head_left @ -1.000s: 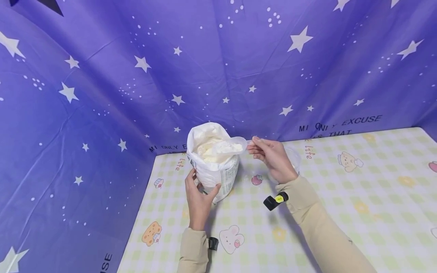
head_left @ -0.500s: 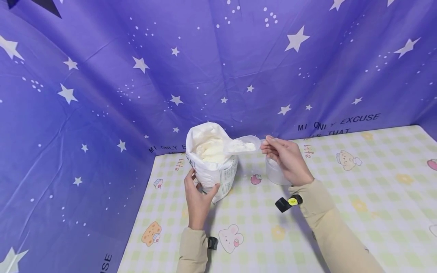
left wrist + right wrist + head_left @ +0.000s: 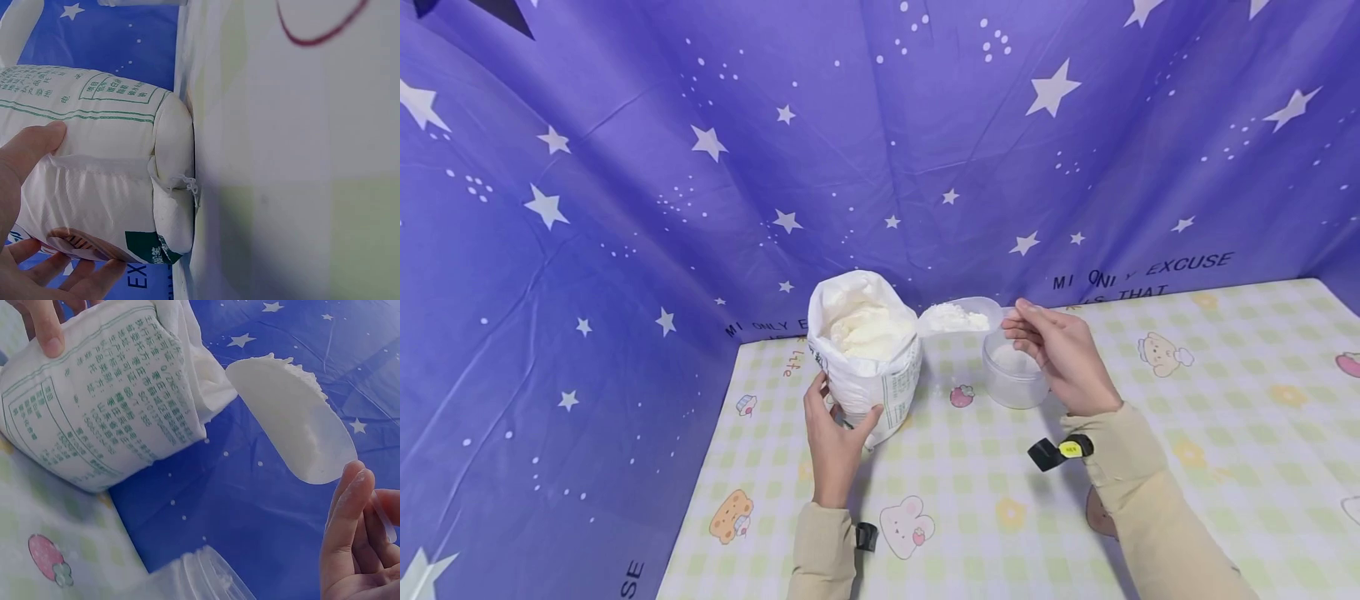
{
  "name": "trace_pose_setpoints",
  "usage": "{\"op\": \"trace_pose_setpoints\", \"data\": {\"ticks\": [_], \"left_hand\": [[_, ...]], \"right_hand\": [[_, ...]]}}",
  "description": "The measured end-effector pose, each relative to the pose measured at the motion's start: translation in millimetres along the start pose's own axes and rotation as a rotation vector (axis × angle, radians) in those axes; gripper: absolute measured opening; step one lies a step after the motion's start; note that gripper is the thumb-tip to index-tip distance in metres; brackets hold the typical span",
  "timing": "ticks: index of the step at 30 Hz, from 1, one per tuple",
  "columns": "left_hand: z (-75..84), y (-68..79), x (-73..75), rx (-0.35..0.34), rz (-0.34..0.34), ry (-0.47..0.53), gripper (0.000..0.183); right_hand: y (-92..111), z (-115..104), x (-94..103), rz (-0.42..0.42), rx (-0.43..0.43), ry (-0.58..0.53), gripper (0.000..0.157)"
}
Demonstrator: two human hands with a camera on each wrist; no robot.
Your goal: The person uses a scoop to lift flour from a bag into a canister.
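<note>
Right hand (image 3: pixel 1063 358) pinches scoop (image 3: pixel 994 312) of powder (image 3: pixel 957 317) between bag (image 3: pixel 883 387) and clear tub (image 3: pixel 1017 387); left hand (image 3: pixel 838 443) grips bag, fingers part-spread; judged best: keep scoop level, traverse slowly to limit spillage

Head view bright, even, soft shadows beside the sleeves (image 3: pixel 1150 492) on the tablecloth (image 3: pixel 970 467), wide-angle stretch toward edges, both wrist views dimmer, greyer, nearest cloth out of focus in left, clear cup (image 3: pixel 187 578) perhaps slightly blurred in right
</note>
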State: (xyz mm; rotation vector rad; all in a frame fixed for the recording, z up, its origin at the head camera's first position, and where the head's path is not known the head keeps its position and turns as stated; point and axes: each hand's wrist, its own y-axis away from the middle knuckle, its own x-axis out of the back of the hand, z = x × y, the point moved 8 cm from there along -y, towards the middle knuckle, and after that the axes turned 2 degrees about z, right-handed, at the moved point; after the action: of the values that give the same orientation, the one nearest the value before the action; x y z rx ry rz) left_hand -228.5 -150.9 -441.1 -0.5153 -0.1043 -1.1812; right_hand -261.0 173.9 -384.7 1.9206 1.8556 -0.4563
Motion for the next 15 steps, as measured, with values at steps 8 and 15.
{"op": "trace_pose_setpoints", "data": {"ticks": [8,15], "left_hand": [[0.5,-0.2,0.1,-0.001,-0.004,0.002,0.095],[0.6,0.2,0.0,0.002,-0.005,0.006,0.094]], "right_hand": [[4.7,-9.0,19.3,0.006,0.014,-0.022,0.016],[10.7,-19.3,33.3,-0.002,0.025,-0.074,0.016]]}}
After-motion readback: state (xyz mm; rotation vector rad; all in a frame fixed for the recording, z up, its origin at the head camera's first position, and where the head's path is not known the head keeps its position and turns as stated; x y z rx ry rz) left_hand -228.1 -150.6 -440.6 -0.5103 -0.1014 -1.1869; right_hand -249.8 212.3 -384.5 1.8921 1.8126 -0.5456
